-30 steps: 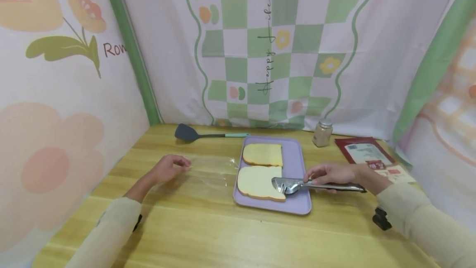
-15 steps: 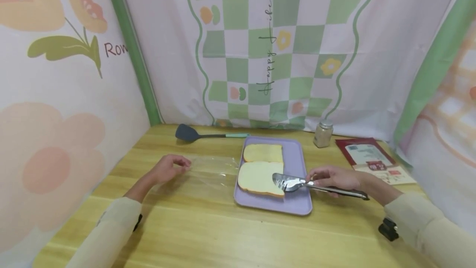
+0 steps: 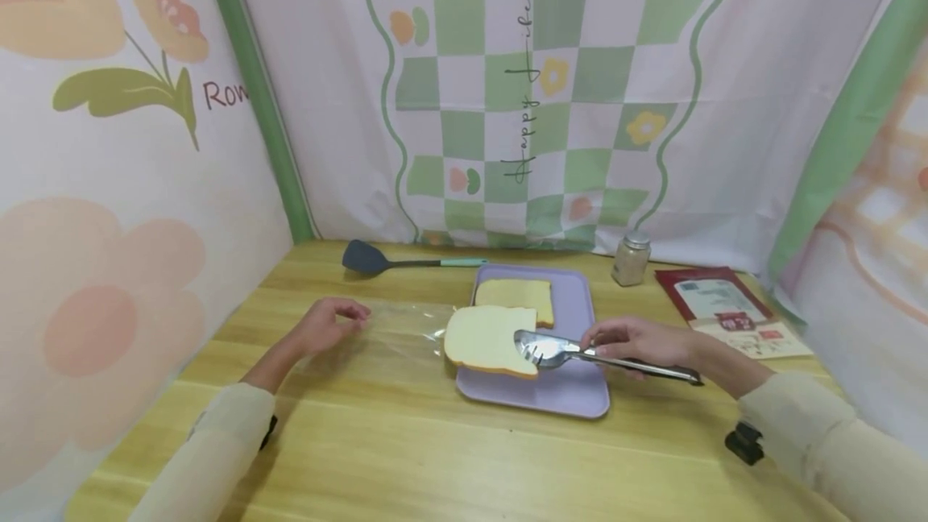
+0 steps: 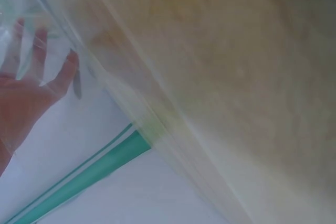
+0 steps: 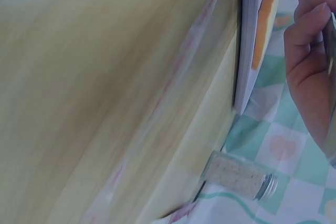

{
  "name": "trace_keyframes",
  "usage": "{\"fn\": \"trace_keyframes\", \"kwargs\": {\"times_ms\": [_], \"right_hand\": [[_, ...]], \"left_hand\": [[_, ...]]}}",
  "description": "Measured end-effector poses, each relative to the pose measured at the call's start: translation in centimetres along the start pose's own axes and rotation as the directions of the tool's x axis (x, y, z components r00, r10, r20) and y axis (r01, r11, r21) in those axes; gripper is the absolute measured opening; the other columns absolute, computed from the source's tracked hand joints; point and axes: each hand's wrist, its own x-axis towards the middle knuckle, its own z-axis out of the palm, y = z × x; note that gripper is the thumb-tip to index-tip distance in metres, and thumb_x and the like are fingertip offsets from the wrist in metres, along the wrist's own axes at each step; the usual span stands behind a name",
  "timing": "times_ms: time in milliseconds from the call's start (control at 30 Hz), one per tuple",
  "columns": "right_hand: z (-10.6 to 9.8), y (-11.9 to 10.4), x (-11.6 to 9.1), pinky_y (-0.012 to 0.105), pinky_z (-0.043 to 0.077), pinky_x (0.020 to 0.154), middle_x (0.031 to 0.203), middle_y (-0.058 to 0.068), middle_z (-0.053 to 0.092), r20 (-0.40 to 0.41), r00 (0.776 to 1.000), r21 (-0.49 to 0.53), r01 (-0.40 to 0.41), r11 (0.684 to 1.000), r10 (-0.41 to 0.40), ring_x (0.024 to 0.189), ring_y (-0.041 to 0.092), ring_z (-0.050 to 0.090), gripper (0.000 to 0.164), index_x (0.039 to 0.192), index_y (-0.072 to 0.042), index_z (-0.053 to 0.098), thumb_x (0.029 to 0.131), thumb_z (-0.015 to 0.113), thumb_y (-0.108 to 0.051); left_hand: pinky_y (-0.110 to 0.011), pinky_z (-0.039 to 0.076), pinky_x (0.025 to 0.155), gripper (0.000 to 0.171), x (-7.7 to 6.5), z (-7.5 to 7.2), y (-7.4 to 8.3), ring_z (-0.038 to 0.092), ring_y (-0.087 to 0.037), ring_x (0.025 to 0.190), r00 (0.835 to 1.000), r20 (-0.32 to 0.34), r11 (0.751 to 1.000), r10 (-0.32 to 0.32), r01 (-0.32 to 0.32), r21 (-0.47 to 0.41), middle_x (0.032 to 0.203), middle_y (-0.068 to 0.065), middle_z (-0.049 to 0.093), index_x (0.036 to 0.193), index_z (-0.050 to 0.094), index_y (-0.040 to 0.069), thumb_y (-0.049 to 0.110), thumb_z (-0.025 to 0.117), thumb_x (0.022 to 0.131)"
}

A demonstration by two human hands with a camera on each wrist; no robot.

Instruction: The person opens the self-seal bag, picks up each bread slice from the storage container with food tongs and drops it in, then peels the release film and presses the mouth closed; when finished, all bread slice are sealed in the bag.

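My right hand (image 3: 641,345) grips metal serving tongs (image 3: 602,354). A white bread slice (image 3: 489,338) with a brown crust is clamped at its right end, lifted over the left rim of the purple tray (image 3: 532,397). Behind it, another bread slice (image 3: 518,292) lies on the tray. My left hand (image 3: 329,329) is at a clear plastic bag (image 3: 406,333) left of the tray. In the left wrist view, the left hand (image 4: 31,90) shows through the film with fingers spread apart. The right wrist view catches the right hand (image 5: 310,51) only in part.
A dark spatula (image 3: 366,258) with a mint handle lies at the back. A small glass jar (image 3: 631,258) stands behind the tray at right. A red and cream packet (image 3: 718,296) lies by the right wall. Printed curtains (image 3: 341,119) enclose the wooden table (image 3: 362,441).
The front bread slice has risen from the tray in the tongs and moved left toward the bag. My right hand has shifted slightly left; the left hand has barely moved.
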Motion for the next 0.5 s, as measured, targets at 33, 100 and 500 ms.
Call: {"fn": "trace_keyframes", "kwargs": {"times_ms": [33,100,500], "right_hand": [[0.1,-0.1,0.2,0.024,0.049,0.045,0.091,0.033,0.059,0.003,1.000,0.000,0.002,1.000,-0.002,0.054,0.008,0.053,0.024,0.124,-0.002,0.059,0.104,0.049,-0.010],[0.3,-0.4,0.6,0.025,0.049,0.045,0.091,0.031,0.060,0.003,1.000,0.000,0.002,1.000,-0.002,0.054,0.009,0.054,0.024,0.124,-0.003,0.060,0.104,0.050,-0.010],[1.6,-0.9,3.7,0.026,0.049,0.043,0.089,0.019,0.062,0.008,1.000,-0.005,0.018,1.000,-0.018,0.053,0.010,0.053,0.022,0.122,-0.005,0.062,0.103,0.052,-0.010]], "left_hand": [[-0.052,0.049,0.096,0.010,0.0,0.0,0.0,0.066,-0.029,0.101,1.000,-0.003,1.000,0.000,0.000,0.001,0.113,-0.012,0.072,0.100,0.072,0.001,0.006,0.069,0.092],[-0.053,0.049,0.095,0.010,0.0,-0.2,0.0,0.066,-0.030,0.101,1.000,-0.010,1.000,-0.001,0.001,-0.005,0.113,-0.013,0.071,0.100,0.072,0.001,0.006,0.069,0.092],[-0.053,0.050,0.094,0.009,-0.2,-0.6,-0.5,0.067,-0.031,0.098,0.999,-0.029,0.999,0.044,-0.044,-0.005,0.113,-0.016,0.071,0.098,0.072,-0.001,0.004,0.069,0.091]]}}
